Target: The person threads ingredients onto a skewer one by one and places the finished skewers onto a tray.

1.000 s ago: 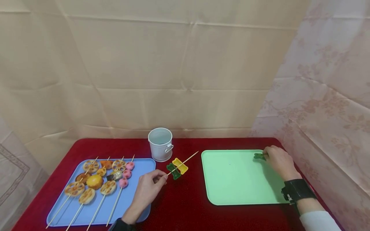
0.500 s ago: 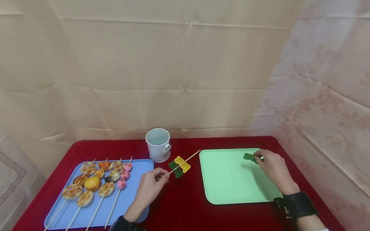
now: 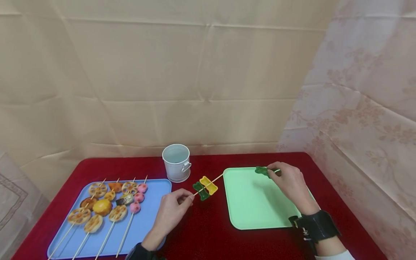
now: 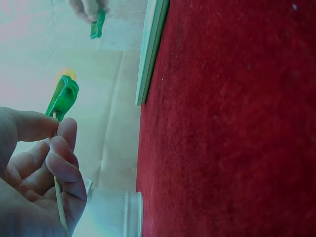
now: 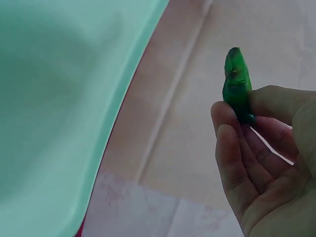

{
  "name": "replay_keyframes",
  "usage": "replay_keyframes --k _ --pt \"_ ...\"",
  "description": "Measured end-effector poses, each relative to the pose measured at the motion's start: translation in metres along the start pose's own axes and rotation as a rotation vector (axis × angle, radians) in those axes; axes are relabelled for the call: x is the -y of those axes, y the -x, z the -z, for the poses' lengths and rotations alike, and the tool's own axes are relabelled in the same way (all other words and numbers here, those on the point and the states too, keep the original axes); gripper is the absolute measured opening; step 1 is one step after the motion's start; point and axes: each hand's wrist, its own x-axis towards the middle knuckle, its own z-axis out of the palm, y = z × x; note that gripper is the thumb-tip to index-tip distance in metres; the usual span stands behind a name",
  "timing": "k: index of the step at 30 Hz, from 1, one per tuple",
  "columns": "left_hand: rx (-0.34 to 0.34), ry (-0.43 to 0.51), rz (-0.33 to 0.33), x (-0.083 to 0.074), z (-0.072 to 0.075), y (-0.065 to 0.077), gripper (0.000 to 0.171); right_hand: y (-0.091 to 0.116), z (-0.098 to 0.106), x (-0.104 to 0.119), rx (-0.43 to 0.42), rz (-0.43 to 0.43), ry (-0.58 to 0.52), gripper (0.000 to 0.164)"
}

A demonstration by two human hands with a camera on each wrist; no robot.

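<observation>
My left hand (image 3: pixel 172 213) pinches the lower end of a wooden skewer (image 3: pixel 217 177) between thumb and fingers. Threaded on it are a green pepper piece (image 3: pixel 201 191) and, above that, a yellow pepper piece (image 3: pixel 209 185); the skewer's bare tip points up and right. In the left wrist view the skewer's tail (image 4: pixel 59 202) runs down across the palm. Over the back of the green tray, my right hand (image 3: pixel 290 184) pinches another green pepper piece (image 5: pixel 237 81) by one end, apart from the skewer. The right wrist view shows it upright between thumb and fingertips.
A light green tray (image 3: pixel 256 209) lies on the red-covered table (image 3: pixel 198 231). At left, a blue tray (image 3: pixel 152 216) bears several food skewers, including lotus root slices (image 3: pixel 79 216) and pink balls (image 3: pixel 134 207). A small white bucket (image 3: pixel 177 169) stands behind, between the trays.
My right hand has carried the loose green pepper piece leftward over the green tray, closer to the skewer. My left hand with the skewer has shifted slightly right.
</observation>
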Motion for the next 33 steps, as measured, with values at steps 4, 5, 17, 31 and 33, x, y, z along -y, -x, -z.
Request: replay_keyframes --k 4,5,17,31,33 --pt "0.004 0.015 -0.011 0.0 -0.003 0.001 0.005 -0.003 -0.006 0.014 0.011 -0.063 -0.102 0.012" --pt "0.007 0.017 -0.013 0.0 -0.003 0.001 0.005 -0.004 -0.007 0.017 0.029 -0.089 -0.146 0.013" --pt "0.031 0.027 -0.006 0.001 -0.007 0.005 0.006 -0.008 -0.037 0.038 0.139 -0.319 -0.611 0.03" --pt "0.033 0.024 -0.001 0.004 -0.009 0.006 0.007 -0.004 -0.048 0.06 0.183 -0.387 -0.845 0.031" --pt "0.032 0.024 0.001 0.004 -0.009 0.006 0.007 -0.003 -0.048 0.061 0.184 -0.383 -0.854 0.03"
